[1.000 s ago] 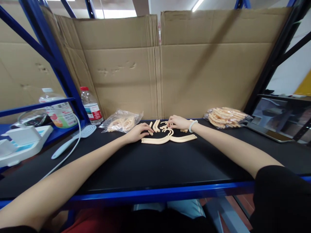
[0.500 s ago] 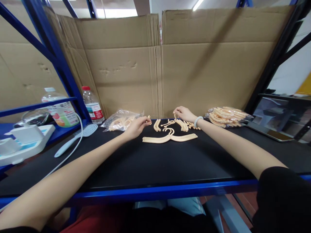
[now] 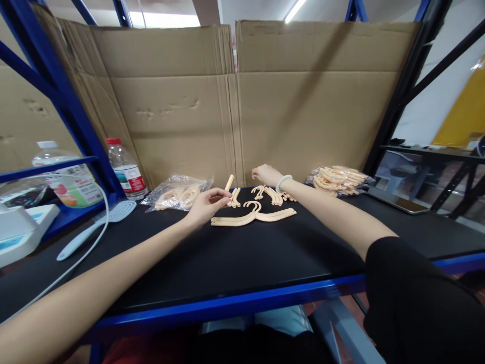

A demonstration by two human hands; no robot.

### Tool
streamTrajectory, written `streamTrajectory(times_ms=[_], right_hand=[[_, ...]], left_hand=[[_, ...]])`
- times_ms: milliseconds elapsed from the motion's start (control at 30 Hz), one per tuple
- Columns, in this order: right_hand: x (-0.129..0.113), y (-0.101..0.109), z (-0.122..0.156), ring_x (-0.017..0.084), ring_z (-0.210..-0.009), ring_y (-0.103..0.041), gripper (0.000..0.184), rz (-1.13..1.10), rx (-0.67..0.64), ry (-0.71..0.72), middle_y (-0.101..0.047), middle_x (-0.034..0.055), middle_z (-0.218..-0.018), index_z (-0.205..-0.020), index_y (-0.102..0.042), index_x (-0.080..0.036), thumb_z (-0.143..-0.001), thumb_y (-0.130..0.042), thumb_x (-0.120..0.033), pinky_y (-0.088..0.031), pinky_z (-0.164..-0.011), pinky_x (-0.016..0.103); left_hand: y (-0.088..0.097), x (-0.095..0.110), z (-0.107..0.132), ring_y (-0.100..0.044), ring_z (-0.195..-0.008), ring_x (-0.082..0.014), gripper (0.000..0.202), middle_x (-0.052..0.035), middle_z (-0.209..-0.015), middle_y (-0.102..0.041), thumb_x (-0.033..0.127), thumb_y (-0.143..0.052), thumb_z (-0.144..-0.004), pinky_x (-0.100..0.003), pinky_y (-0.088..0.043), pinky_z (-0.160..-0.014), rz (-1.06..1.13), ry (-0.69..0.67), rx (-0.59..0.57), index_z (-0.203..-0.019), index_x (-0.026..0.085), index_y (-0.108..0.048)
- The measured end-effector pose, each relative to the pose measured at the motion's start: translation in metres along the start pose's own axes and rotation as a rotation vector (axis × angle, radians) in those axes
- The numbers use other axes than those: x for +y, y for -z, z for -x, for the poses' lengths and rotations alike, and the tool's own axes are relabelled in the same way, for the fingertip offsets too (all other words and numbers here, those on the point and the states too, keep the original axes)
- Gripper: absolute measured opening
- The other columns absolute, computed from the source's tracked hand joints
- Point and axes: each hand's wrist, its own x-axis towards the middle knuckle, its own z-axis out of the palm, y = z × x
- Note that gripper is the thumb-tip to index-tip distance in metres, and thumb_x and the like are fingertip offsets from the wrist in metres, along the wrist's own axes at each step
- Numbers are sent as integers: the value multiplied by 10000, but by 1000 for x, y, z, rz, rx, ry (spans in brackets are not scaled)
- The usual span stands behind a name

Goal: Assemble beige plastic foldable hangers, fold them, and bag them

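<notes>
My left hand [image 3: 207, 206] pinches a beige hanger arm [image 3: 229, 183], which stands up from the fingertips. Just beside it lies a row of similar hanger arms [image 3: 236, 196]. My right hand [image 3: 265, 175], fingers curled closed, hovers at the back above some loose hooks [image 3: 258, 192]; whatever is in the fingers is hidden. A second group of hanger arms [image 3: 273, 195] lies below the right wrist, with small beige pieces [image 3: 290, 196] partly behind it. Nearer to me, beige hangers [image 3: 254, 216] rest nested together on the black tabletop [image 3: 242, 258].
A clear bag of beige parts [image 3: 178, 194] lies left, another full bag [image 3: 337, 179] right, beside a phone [image 3: 397, 199]. Bottles [image 3: 127, 172], a hairbrush [image 3: 94, 227], a white cable [image 3: 85, 255] and a power strip [image 3: 26, 235] occupy the left side. Cardboard [image 3: 174, 111] walls the back.
The view has shifted, so the scene sits further left. The hanger arm in my left hand now shows upright. My right hand has moved slightly left, its fingers more curled.
</notes>
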Motion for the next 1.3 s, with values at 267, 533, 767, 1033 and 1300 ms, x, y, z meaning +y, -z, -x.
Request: streamTrajectory(times_ms=[267, 533, 767, 1033, 1300], right_hand=[[-42, -21, -16, 220, -809, -646, 193, 86, -109, 166, -710, 128, -848, -802, -730, -127, -699, -601, -26, -409, -680, 266], [-28, 0, 24, 156, -752, -605, 188, 0, 132, 47, -693, 89, -838, -820, -705, -124, -841, -548, -224, -415, -708, 259], [-34, 0, 93, 108, -577, -535, 308, -619, 385, -56, -570, -25, -678, -1092, -570, -180, -786, -577, -215, -471, -610, 257], [-56, -3, 116, 103, -644, -588, 153, -1179, 192, -153, -614, 23, -787, -779, -594, -167, -748, -635, -310, -523, -519, 211], [-75, 5, 126, 130, -698, -656, 257, -1326, -21, -237, -684, 44, -760, -790, -648, -128, -623, -785, -268, -560, -631, 247]], left_hand=[[-3, -6, 2, -664, -706, -126, 454, 54, -811, -578, 200, -796, -572, -305, -533, -753, 186, 76, 146, -808, 199, -408], [-18, 11, 10, -647, -740, -99, 420, 35, -747, -599, 81, -746, -601, -262, -516, -822, 468, 250, 191, -936, 153, -503], [-35, 15, 26, -612, -698, -116, 323, 34, -742, -580, 215, -771, -612, -280, -508, -715, 300, 154, -25, -813, 164, -524], [-41, 16, 32, -581, -692, -109, 264, 37, -708, -574, 222, -765, -633, -259, -465, -711, 231, 118, -77, -739, 161, -531], [-42, 13, 33, -612, -763, -153, 239, 29, -699, -565, 254, -761, -656, -288, -468, -737, 129, 53, -93, -689, 167, -541]])
